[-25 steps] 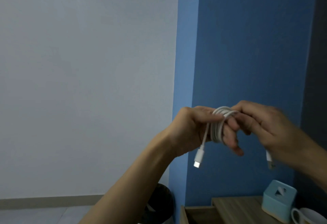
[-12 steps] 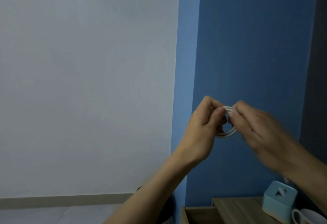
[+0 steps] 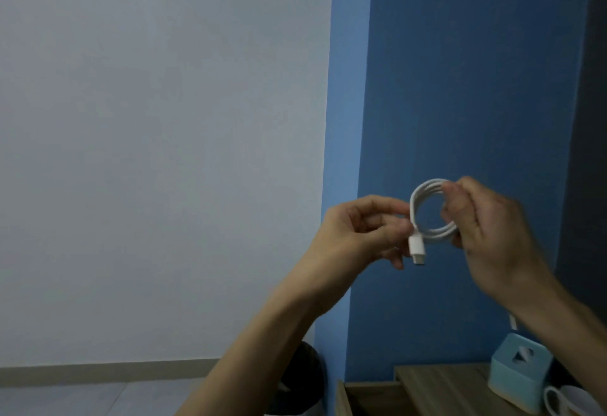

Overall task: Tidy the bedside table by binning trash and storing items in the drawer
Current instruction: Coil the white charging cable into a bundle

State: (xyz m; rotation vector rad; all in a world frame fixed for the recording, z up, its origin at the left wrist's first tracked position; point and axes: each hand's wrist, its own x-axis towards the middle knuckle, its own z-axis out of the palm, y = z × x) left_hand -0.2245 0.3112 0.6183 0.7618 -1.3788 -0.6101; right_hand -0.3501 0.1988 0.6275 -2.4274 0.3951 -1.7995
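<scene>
The white cable (image 3: 433, 215) is now a neat round coil held up in front of the blue wall (image 3: 460, 87), well above the bedside table (image 3: 443, 389); a second ago it was wound tight around our left fingers with a plug dangling, and half a second ago it was a small ring pinched between both hands. Now it has slipped free and opened out, with one plug (image 3: 417, 249) hanging at its lower left. Our right hand (image 3: 486, 235) pinches the coil's right side between thumb and fingers, while our left hand (image 3: 364, 231) pinches the left side just above the plug, the other fingers curled loosely. We judge the winding done, so the cable looks ready to go in the open drawer (image 3: 364, 396) below. The tissue box (image 3: 515, 379) and mug (image 3: 571, 402) stay put on the table, and the dark bin (image 3: 305, 379) sits beside it.
</scene>
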